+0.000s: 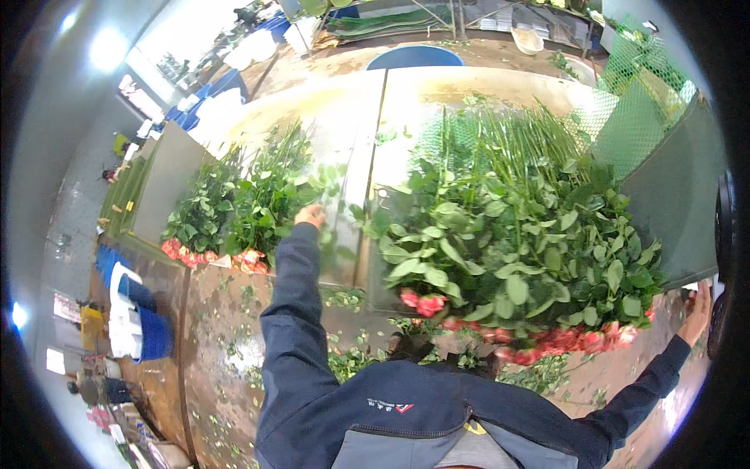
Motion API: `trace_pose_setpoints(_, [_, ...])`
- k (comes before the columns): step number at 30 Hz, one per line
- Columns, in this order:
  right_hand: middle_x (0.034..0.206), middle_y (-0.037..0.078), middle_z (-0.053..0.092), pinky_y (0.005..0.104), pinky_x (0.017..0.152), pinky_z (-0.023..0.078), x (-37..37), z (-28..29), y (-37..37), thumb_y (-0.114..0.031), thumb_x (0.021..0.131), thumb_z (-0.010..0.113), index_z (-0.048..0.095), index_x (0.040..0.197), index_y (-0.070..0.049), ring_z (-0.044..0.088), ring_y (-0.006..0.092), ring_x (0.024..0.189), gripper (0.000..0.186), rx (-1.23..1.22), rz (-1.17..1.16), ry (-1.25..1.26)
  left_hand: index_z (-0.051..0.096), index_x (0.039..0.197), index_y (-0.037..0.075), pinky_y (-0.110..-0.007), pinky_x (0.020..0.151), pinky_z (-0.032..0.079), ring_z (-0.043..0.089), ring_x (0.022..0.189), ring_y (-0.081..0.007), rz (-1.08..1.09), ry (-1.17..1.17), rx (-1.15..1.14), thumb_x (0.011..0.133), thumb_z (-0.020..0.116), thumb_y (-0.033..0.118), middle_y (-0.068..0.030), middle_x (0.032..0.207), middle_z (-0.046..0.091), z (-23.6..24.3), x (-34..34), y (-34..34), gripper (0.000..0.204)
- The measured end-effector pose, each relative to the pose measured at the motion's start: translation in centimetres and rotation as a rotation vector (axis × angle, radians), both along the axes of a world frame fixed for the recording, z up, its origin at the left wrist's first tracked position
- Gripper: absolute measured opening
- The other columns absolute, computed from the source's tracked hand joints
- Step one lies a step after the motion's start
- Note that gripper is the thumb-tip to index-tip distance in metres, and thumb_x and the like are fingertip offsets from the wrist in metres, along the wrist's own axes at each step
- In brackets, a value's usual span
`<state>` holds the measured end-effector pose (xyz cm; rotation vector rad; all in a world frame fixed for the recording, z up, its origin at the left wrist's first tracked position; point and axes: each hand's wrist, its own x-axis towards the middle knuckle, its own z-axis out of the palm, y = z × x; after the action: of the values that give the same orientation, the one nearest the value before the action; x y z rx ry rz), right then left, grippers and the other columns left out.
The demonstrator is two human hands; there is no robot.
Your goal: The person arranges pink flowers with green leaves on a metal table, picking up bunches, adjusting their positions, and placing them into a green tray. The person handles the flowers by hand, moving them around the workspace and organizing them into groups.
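Observation:
Two heaps of cut roses lie on the table, stems pointing away and blooms toward me. My left hand reaches to the inner side of the smaller left rose heap, its fingers bent and closed. Smeared green leaves pass right beside those fingers; whether they grip a stem is hidden. Far out to the right, my right hand has its fingers stretched upward, next to the lower edge of a grey-green side panel. The larger rose heap lies between my hands, its pink-red blooms overhanging the near edge.
Green netting hangs at the right. A grey board stands beside the left heap. Beyond the table is a blue tub. Blue buckets stand at the left, and fallen leaves litter the brown floor.

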<state>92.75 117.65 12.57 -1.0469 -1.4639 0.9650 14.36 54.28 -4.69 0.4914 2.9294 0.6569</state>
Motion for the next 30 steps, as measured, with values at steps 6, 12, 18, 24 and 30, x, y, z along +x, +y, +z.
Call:
trace_pose_setpoints(6, [0.126,0.002,0.048,0.0257,0.076,0.042,-8.6,7.9,-16.3,-0.017,0.089,0.053,0.047,0.124,-0.005,0.053,0.0112,0.092,0.037,0.277,-0.181,-0.028,0.051,0.119,0.002,-0.032,0.076,0.047,0.061,0.084,-0.0221,-0.122,-0.130,0.194,0.076,0.067,0.035,-0.0152,0.096,0.063,-5.0,-1.8,-3.4,0.057])
trace_pose_setpoints(12, [0.107,0.006,0.060,0.0209,0.072,0.043,-24.4,9.1,-30.1,-0.012,0.090,0.051,0.055,0.111,-0.003,0.053,0.0087,0.080,0.024,0.209,0.095,-0.024,0.052,0.117,0.002,-0.033,0.081,0.047,0.060,0.090,-0.0252,-0.229,-0.126,0.238,0.067,0.073,0.039,-0.0177,0.101,0.062,-6.7,-1.1,-5.2,0.065])
trace_pose_setpoints(18, [0.093,0.006,0.062,0.0233,0.067,0.047,-42.0,1.0,-41.2,-0.006,0.084,0.053,0.061,0.096,-0.001,0.058,0.0106,0.072,0.015,-0.039,0.631,-0.268,0.059,0.107,0.010,-0.036,0.078,0.048,0.061,0.085,-0.0274,-0.154,-0.086,-0.027,0.065,0.071,0.026,-0.0140,0.092,0.063,-4.7,-0.2,-4.0,0.046])
trace_pose_setpoints(24, [0.089,0.008,0.063,0.0233,0.068,0.047,-48.0,-6.3,-48.1,-0.001,0.080,0.053,0.060,0.096,0.000,0.060,0.0127,0.076,0.018,-0.336,1.119,-0.148,0.060,0.101,0.008,-0.034,0.073,0.049,0.062,0.077,-0.0248,-0.135,-0.105,0.129,0.065,0.069,0.020,-0.0142,0.086,0.064,-6.3,-1.3,-4.8,0.040])
trace_pose_setpoints(30, [0.087,0.009,0.064,0.0242,0.068,0.049,-52.0,-6.1,-48.8,-0.002,0.081,0.055,0.061,0.096,0.000,0.061,0.0133,0.075,0.016,-0.271,1.230,-0.110,0.059,0.097,0.007,-0.039,0.077,0.048,0.061,0.086,-0.0326,-0.076,-0.111,-0.001,0.067,0.063,0.020,-0.0175,0.092,0.063,-5.0,-0.3,-3.7,0.033])
